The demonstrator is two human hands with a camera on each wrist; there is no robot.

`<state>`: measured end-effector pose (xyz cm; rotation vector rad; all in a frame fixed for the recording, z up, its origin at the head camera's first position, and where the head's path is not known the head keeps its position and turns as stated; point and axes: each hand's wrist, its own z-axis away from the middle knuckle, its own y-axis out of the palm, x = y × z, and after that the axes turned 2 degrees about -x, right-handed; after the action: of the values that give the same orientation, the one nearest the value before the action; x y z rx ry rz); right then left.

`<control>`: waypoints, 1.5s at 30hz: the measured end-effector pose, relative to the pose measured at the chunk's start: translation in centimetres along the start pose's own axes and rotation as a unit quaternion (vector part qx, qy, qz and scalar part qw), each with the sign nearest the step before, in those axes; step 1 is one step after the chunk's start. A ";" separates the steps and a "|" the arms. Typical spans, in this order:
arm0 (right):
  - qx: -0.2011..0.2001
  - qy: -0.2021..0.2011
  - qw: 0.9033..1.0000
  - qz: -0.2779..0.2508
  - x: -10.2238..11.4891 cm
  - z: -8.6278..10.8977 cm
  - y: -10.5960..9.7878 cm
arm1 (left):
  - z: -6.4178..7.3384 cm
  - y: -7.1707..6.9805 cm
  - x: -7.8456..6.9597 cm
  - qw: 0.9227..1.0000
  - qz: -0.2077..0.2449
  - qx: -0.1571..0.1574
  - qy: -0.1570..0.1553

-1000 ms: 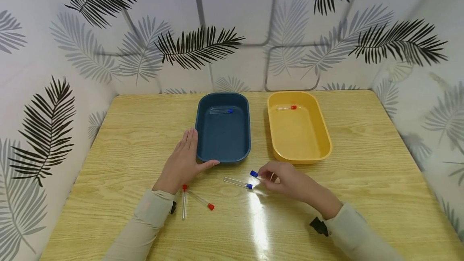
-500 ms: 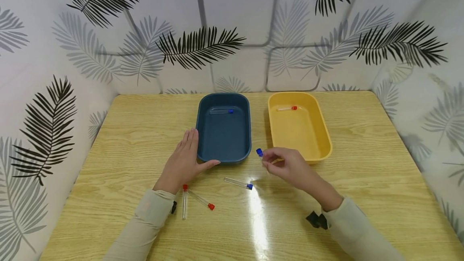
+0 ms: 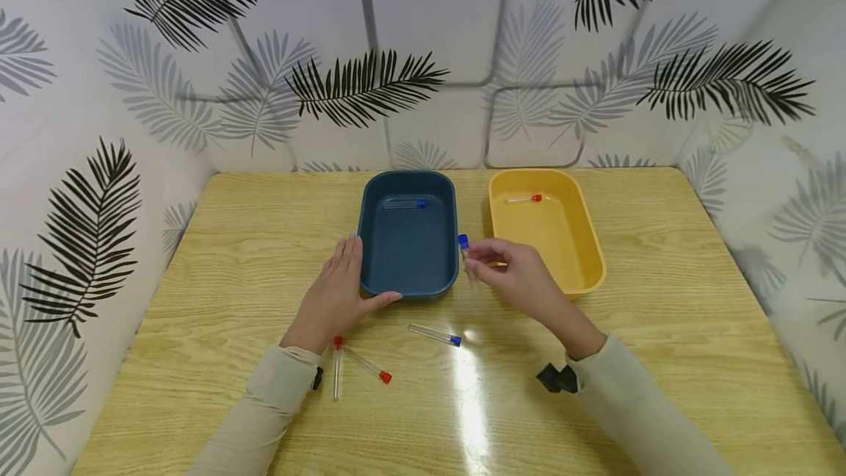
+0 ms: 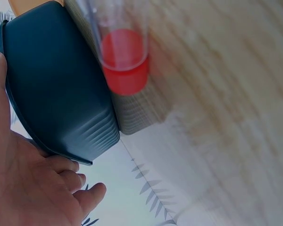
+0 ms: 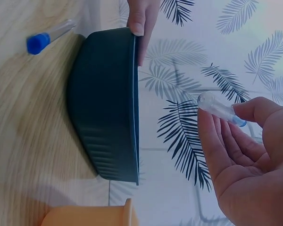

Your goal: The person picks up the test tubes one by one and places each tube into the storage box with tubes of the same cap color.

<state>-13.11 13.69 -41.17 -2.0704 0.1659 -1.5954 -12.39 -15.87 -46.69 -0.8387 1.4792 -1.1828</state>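
My right hand (image 3: 518,274) pinches a clear test tube with a blue cap (image 3: 464,241) between thumb and fingers. The tube stands nearly upright in the head view, just off the right rim of the dark blue bin (image 3: 408,248). In the right wrist view the tube's rounded end (image 5: 210,104) faces the camera. My left hand (image 3: 333,292) lies with straight fingers along the bin's left side, its thumb at the near rim. Inside that bin lies a blue-capped tube (image 3: 405,204). Another blue-capped tube (image 3: 435,335) rests on the table in front of it.
To the right stands a yellow bin (image 3: 545,241) holding a red-capped tube (image 3: 523,198). Two red-capped tubes, one upright in view (image 3: 338,369) and one slanted (image 3: 367,365), lie on the wooden table (image 3: 264,219) by my left wrist. A leaf-patterned curtain (image 3: 423,123) hangs behind.
My right hand has lifted the blue-capped tube off the table and moved it away from me, up to the blue bin's right rim. The left hand has stayed in place.
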 end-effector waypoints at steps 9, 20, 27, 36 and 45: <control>-0.003 0.005 1.000 -0.030 0.2 -1.9 1.1 | -0.1 0.1 0.0 1.000 -0.001 -0.002 -0.003; 0.014 0.026 0.999 -0.046 -0.6 -3.9 3.3 | -0.1 0.3 0.2 1.000 -0.002 -0.008 0.004; 0.033 0.020 0.998 -0.039 -1.2 -4.9 5.0 | -0.2 0.5 0.2 1.000 0.002 -0.001 -0.001; 0.048 0.044 0.995 -0.072 -2.1 -6.0 6.8 | -0.1 0.5 0.3 1.000 0.005 -0.006 0.005; 0.080 0.081 0.989 -0.092 -1.8 -7.3 8.1 | -0.1 0.4 0.2 1.000 0.007 -0.008 0.009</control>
<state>-18.71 5.11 -45.21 -1.8785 -0.0981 -1.8237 -12.48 -15.98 -47.13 -0.8286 1.5086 -1.1737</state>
